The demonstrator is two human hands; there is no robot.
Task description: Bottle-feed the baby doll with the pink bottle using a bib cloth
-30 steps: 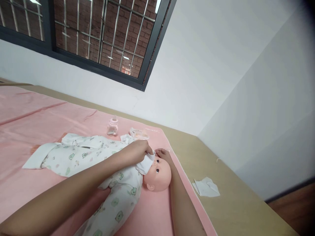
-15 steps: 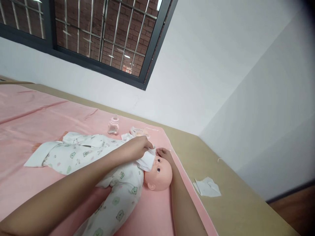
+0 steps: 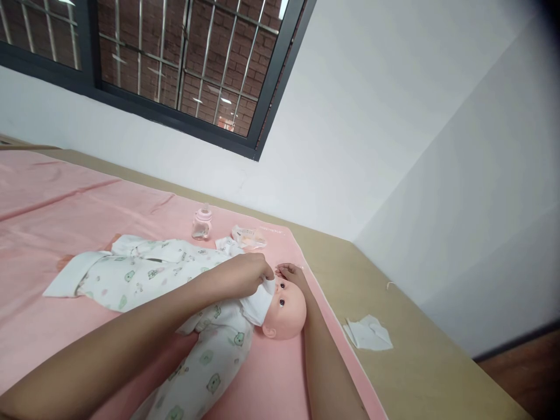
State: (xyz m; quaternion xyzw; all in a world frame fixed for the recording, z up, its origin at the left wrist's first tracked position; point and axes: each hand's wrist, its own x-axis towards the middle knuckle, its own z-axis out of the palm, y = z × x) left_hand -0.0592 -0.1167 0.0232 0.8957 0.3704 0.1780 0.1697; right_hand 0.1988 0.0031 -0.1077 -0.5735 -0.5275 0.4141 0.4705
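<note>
A baby doll (image 3: 286,312) lies on its back in a white sleepsuit (image 3: 144,271) with green animal prints, head to the right. My left hand (image 3: 249,274) reaches across its chest, fingers closed on a white cloth (image 3: 259,304) that covers the doll's chin and mouth area. Both of the doll's eyes show above the cloth. On the far side of the head rests my right hand (image 3: 292,273), its fingers loosely stretched out and holding nothing, with the forearm along the crown.
A pink mat (image 3: 48,192) lies beneath the doll on a tan surface (image 3: 420,356). Behind the doll stand a baby bottle (image 3: 202,224) and a clear plastic packet (image 3: 248,237). A white folded cloth (image 3: 370,333) lies at the right, and a white wall (image 3: 332,146) rises behind.
My left hand has moved slightly down and toward the doll's chest, drawing the white cloth lower on the face. My right hand stays almost still.
</note>
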